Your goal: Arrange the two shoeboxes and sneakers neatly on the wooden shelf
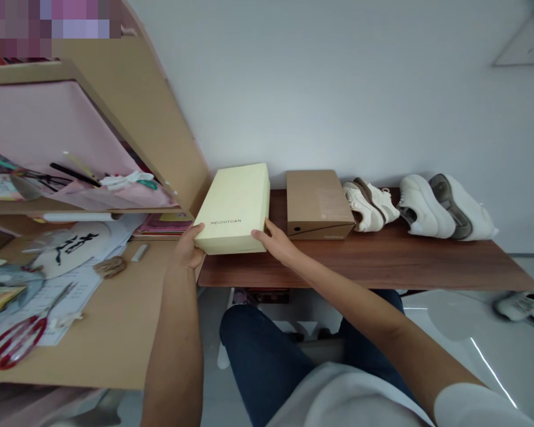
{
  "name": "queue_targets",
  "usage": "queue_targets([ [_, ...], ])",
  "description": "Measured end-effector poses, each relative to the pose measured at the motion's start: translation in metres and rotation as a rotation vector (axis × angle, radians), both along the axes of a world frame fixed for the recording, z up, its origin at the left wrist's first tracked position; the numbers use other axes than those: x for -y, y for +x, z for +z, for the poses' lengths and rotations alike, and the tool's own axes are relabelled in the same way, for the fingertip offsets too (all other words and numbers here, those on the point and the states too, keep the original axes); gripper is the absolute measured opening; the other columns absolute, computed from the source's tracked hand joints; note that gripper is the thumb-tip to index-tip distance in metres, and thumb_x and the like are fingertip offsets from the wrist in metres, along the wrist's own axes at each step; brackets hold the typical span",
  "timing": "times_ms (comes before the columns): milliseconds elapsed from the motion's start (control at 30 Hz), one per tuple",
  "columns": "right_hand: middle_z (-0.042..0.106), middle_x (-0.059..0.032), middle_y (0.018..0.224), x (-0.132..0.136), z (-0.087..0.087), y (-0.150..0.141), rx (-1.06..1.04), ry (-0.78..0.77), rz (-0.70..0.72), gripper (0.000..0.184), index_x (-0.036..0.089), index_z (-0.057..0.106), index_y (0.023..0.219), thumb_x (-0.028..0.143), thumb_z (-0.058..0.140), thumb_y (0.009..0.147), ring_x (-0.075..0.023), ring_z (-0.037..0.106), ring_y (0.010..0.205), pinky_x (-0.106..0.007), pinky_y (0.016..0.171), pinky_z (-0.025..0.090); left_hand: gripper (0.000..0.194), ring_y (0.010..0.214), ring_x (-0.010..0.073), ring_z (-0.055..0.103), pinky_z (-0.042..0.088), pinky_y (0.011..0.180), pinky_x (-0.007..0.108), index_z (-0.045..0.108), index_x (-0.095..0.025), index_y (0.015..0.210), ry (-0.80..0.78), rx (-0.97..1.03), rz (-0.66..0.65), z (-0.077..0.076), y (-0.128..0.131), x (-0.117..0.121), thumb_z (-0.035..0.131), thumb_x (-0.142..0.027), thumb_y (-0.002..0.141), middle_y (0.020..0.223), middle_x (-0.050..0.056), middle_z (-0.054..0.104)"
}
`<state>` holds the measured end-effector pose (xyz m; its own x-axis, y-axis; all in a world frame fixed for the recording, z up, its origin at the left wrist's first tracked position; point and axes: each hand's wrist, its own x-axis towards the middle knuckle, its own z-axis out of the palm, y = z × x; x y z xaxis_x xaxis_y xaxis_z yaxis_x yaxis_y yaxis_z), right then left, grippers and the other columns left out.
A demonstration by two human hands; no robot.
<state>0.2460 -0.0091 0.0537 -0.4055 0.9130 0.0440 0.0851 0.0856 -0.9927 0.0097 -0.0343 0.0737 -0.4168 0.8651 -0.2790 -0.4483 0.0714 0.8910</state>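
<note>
Between my two hands is a pale yellow shoebox (pixel 234 198) with its lid on and "MEIZHIYUAN" printed near the front edge. My left hand (pixel 190 246) grips its front left corner, thumb on top. My right hand (pixel 273 238) holds the front right corner, its thumb against the front edge. The box is at the left end of a dark wooden bench (pixel 365 261); whether its underside touches the wood is hidden. Just right of it sits a brown cardboard shoebox (pixel 315 198), closed.
Along the bench stand beige-white sneakers (pixel 367 207) and chunky white shoes (pixel 427 207), propped on their sides. On the left, a desk (pixel 129 314) holds red-handled scissors (pixel 24 338), papers and a round fan (pixel 78 246). Another shoe (pixel 520 305) lies on the floor at right.
</note>
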Motion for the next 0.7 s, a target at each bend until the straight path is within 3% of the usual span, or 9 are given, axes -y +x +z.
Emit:
queue_targets([
  [233, 0.058, -0.0035, 0.143, -0.005, -0.022, -0.008, -0.046, -0.050, -0.007, 0.060, 0.026, 0.050, 0.142, 0.045, 0.061, 0.085, -0.0222, 0.054, 0.130, -0.041, 0.113, 0.039, 0.042, 0.094, 0.0282, 0.072, 0.061, 0.083, 0.040, 0.068, -0.015, 0.114, 0.000, 0.001, -0.008, -0.011, -0.002, -0.003, 0.069, -0.015, 0.072, 0.099, 0.010, 0.075],
  [700, 0.063, -0.0041, 0.136, -0.012, -0.043, -0.011, -0.089, -0.120, -0.006, 0.058, 0.024, 0.052, 0.141, 0.041, 0.058, 0.085, -0.0223, 0.056, 0.128, -0.039, 0.111, 0.041, 0.034, 0.105, 0.0267, 0.069, 0.056, 0.091, 0.035, 0.070, -0.016, 0.098, 0.024, -0.027, -0.038, -0.030, -0.008, -0.014, 0.073, -0.017, 0.064, 0.099, 0.009, 0.076],
])
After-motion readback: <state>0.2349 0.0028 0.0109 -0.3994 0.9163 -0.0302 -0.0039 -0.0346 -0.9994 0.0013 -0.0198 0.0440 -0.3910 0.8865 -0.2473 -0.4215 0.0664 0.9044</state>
